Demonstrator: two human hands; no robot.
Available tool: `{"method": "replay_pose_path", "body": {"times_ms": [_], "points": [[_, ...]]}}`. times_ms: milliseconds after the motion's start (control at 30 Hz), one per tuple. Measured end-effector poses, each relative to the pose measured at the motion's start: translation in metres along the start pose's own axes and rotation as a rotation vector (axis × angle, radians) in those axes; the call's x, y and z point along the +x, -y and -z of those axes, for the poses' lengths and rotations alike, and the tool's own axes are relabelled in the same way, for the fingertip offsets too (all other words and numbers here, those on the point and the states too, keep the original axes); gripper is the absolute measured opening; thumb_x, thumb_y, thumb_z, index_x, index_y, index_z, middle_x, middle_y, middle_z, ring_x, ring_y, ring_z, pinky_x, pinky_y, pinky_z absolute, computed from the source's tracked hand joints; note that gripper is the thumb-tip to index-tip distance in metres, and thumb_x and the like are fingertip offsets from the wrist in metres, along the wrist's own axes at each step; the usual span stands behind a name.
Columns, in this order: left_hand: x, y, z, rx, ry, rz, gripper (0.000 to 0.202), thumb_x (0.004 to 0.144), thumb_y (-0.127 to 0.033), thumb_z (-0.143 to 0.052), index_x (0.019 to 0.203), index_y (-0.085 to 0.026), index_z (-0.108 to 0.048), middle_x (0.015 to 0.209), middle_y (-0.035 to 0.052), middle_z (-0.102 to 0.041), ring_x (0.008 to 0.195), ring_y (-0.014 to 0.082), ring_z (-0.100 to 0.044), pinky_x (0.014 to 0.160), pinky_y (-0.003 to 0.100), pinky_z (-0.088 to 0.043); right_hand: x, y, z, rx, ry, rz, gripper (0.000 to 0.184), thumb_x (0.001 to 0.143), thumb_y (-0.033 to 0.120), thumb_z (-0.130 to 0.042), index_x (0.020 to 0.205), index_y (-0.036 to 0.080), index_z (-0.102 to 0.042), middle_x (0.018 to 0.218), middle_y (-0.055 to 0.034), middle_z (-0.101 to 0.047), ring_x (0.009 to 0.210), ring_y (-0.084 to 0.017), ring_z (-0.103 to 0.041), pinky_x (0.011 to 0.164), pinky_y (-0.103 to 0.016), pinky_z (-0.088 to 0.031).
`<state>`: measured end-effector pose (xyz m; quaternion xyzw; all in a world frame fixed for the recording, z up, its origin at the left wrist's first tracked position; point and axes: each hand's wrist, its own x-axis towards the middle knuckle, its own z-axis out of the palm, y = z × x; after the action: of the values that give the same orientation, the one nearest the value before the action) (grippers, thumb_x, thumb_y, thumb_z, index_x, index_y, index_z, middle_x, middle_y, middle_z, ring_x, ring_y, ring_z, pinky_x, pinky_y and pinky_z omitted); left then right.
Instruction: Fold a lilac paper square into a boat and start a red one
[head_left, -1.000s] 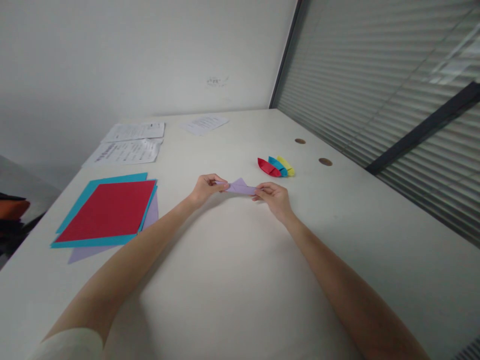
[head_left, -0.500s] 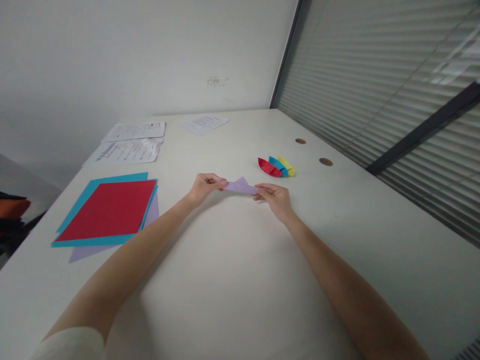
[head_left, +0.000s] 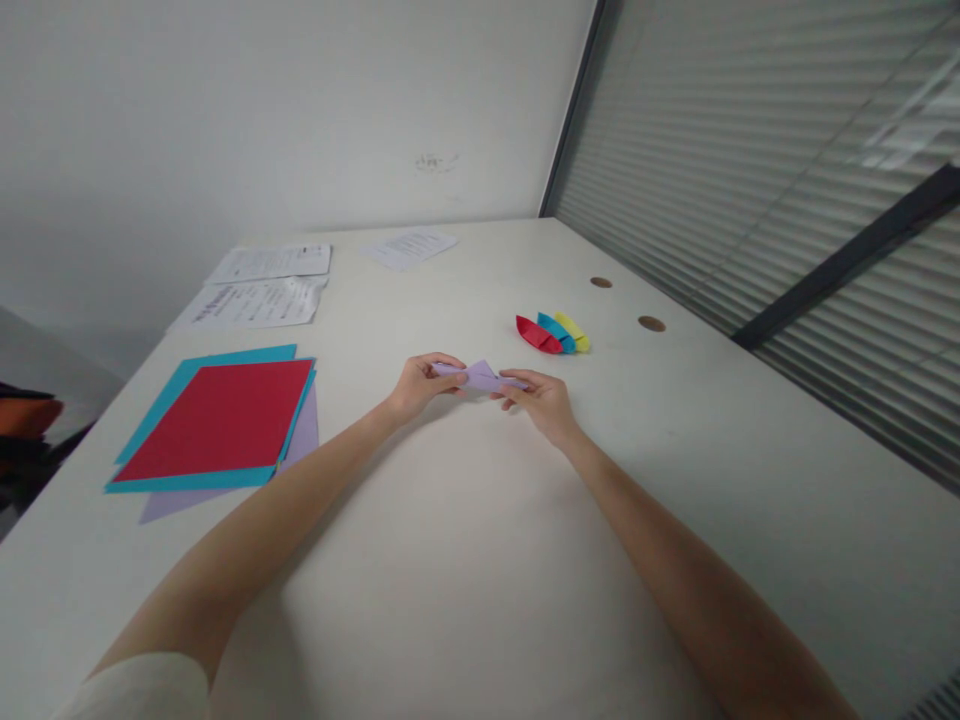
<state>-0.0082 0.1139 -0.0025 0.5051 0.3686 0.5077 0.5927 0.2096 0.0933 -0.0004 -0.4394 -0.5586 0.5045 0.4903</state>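
Observation:
A small folded purple paper (head_left: 482,374) with a pointed peak in its middle is held just over the white table (head_left: 465,540). My left hand (head_left: 422,387) pinches its left end, thumb in front. On its right end, my right hand (head_left: 541,400) is closed with the thumb and fingers, the other fingers curled underneath. Part of the paper is hidden by the fingers. Beyond my right hand lie three folded paper boats side by side: a red one (head_left: 538,335), a blue one (head_left: 557,331) and a yellow one (head_left: 574,331).
On the left lies a stack of coloured sheets, a red sheet (head_left: 217,420) on top, with blue (head_left: 157,410) and purple (head_left: 304,425) ones below. Printed papers (head_left: 259,302) lie at the back left, another printed sheet (head_left: 411,248) at the back. Blinds (head_left: 750,160) border the right side.
Both hands have moved closer together along the purple paper, the thumbs now nearer its middle peak. The boats and the stack have stayed where they were.

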Motion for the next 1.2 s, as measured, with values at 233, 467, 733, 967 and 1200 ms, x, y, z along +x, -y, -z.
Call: {"method": "replay_pose_path", "body": {"times_ms": [233, 467, 733, 967, 1200], "points": [[-0.002, -0.002, 0.0, 0.01, -0.024, 0.029, 0.043, 0.05, -0.04, -0.091, 0.07, -0.01, -0.066, 0.072, 0.0045, -0.072, 0.063, 0.0152, -0.069, 0.072, 0.036, -0.061, 0.0, -0.001, 0.001, 0.074, -0.019, -0.037, 0.042, 0.058, 0.049, -0.085, 0.084, 0.017, -0.077, 0.071, -0.0053, -0.075, 0.064, -0.021, -0.073, 0.055, -0.03, -0.059], [-0.008, -0.005, -0.008, -0.06, 0.114, 0.02, 0.035, 0.056, -0.028, -0.09, 0.076, -0.012, -0.067, 0.094, 0.0111, -0.076, 0.085, 0.0203, -0.072, 0.086, 0.038, -0.056, -0.003, 0.0, -0.003, 0.066, 0.012, 0.043, 0.034, 0.06, 0.042, -0.085, 0.083, 0.018, -0.076, 0.077, -0.0046, -0.076, 0.068, -0.019, -0.073, 0.065, -0.032, -0.06], [-0.007, 0.0, -0.01, -0.009, 0.011, -0.012, 0.033, 0.055, -0.035, -0.09, 0.075, -0.013, -0.076, 0.074, 0.0052, -0.075, 0.064, 0.0136, -0.067, 0.073, 0.03, -0.057, -0.004, -0.002, -0.005, 0.029, -0.005, 0.008, 0.038, 0.06, 0.047, -0.083, 0.085, 0.019, -0.079, 0.077, -0.0061, -0.077, 0.064, -0.02, -0.073, 0.065, -0.035, -0.062], [-0.006, -0.01, -0.002, 0.158, 0.011, -0.113, 0.032, 0.06, -0.038, -0.087, 0.078, -0.014, -0.077, 0.091, 0.0112, -0.077, 0.081, 0.0209, -0.072, 0.082, 0.035, -0.057, -0.005, 0.002, -0.005, 0.048, -0.007, 0.031, 0.043, 0.064, 0.047, -0.082, 0.095, 0.018, -0.077, 0.081, -0.0074, -0.078, 0.072, -0.02, -0.074, 0.073, -0.037, -0.061], [-0.004, -0.022, 0.011, 0.216, 0.158, -0.085, 0.027, 0.064, -0.038, -0.084, 0.066, -0.014, -0.074, 0.101, 0.0146, -0.076, 0.09, 0.0239, -0.072, 0.085, 0.036, -0.056, 0.004, -0.002, 0.012, -0.21, 0.111, 0.146, 0.032, 0.071, 0.049, -0.074, 0.085, 0.02, -0.079, 0.08, -0.0056, -0.075, 0.068, -0.016, -0.068, 0.064, -0.029, -0.055]]}}
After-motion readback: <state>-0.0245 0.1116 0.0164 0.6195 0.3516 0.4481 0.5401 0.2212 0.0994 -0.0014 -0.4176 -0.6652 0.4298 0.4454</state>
